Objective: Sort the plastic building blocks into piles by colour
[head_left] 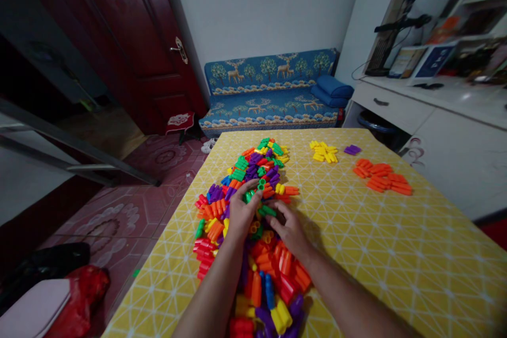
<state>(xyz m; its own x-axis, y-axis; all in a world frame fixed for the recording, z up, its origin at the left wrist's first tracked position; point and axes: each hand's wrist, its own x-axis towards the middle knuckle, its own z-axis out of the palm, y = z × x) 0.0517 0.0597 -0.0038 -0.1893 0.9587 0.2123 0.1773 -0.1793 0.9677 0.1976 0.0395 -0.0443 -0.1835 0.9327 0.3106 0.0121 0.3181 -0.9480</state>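
A long heap of plastic bullet-shaped building blocks (217, 208), in red, orange, yellow, green, blue and purple, runs up the left half of the table. Over its middle, my left hand (242, 214) has thumb and fingers closed around a green building block (249, 196). Just right of it, my right hand (291, 227) pinches another green building block (268, 210) between thumb and fingers. The two hands are close together, and both wrists pass over the near part of the heap.
On the table's patterned yellow cloth (340, 253), sorted groups lie at the far right: yellow blocks (324, 151), purple blocks (352, 149) and orange blocks (382, 176). Beyond the table stands a blue sofa (269, 103). A white cabinet (447, 127) is to the right.
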